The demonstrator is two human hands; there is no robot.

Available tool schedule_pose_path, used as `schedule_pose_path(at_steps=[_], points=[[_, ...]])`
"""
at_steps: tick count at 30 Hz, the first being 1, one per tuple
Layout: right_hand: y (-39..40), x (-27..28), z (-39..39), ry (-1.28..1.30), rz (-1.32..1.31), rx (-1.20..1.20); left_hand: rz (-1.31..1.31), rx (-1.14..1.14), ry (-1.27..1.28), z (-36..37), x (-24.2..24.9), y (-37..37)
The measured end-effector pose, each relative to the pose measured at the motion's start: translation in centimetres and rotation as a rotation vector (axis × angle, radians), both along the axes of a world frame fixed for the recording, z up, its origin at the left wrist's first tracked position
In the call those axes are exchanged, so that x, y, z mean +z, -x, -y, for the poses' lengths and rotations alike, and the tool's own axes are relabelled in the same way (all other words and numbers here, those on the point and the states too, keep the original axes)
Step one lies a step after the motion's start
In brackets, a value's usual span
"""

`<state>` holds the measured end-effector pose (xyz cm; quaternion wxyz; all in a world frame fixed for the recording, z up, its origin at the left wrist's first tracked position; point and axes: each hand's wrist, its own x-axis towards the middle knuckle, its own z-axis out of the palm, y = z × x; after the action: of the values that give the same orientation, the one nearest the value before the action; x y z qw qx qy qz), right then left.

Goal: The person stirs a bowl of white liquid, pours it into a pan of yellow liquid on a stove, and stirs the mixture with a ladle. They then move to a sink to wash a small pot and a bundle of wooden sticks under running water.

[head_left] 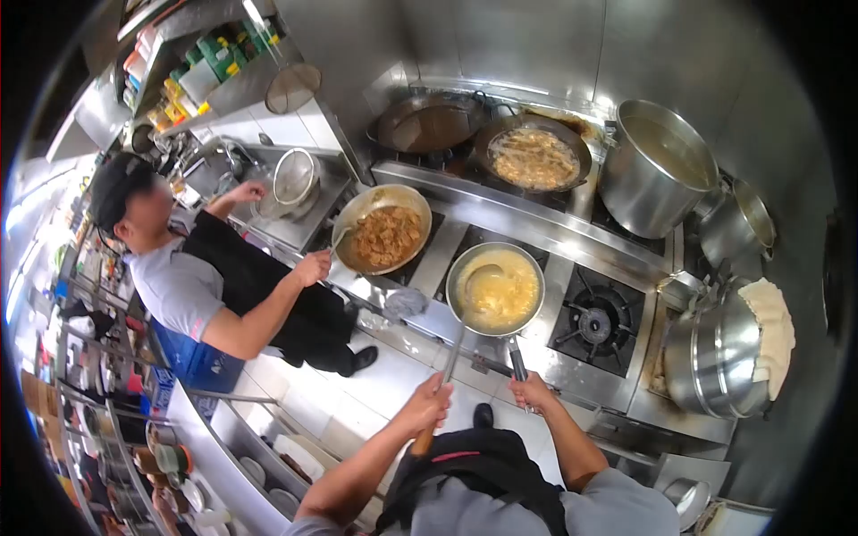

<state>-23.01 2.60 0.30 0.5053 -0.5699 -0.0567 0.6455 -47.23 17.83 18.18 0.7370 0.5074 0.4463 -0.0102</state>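
Left hand (424,406): wrapped round ladle (452,357)
Right hand (534,393): closed around pan handle (517,360)
Filled pan (453,284): likely heavy, sloshy; best held there

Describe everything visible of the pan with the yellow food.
The pan is round, apparently silvery metal, its dark-gripped handle pointing toward the wearer, whose right hand holds it. It is over the front of the stove, left of a bare burner. Yellow food covers its base; a ladle reaches in.
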Motion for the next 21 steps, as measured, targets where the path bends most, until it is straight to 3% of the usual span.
schedule_pose_path(at_steps=[4, 7, 11, 16, 21], points=[[1.9, 2.1, 3.4, -0.002, 0.107, 0.114, -0.198, -0.179, -0.516, 1.7, 0.0, 7.3], [3.8, 5.3, 5.2, -0.001, 0.098, 0.211, -0.122, -0.149, -1.012, 3.9, 0.6, 12.6], [7.3, 8.5, 6.5, 0.037, 0.023, 0.385, -0.400, -0.169, -0.925, 7.5, 3.6, 18.7], [12.8, 10.9, 6.8, 0.021, 0.080, 0.630, -0.597, -0.061, -0.998, 14.0, 3.6, 26.4], [18.6, 11.4, 4.4, -0.004, 0.048, 0.848, -0.563, 0.192, -0.909, 22.3, 2.0, 33.8]])
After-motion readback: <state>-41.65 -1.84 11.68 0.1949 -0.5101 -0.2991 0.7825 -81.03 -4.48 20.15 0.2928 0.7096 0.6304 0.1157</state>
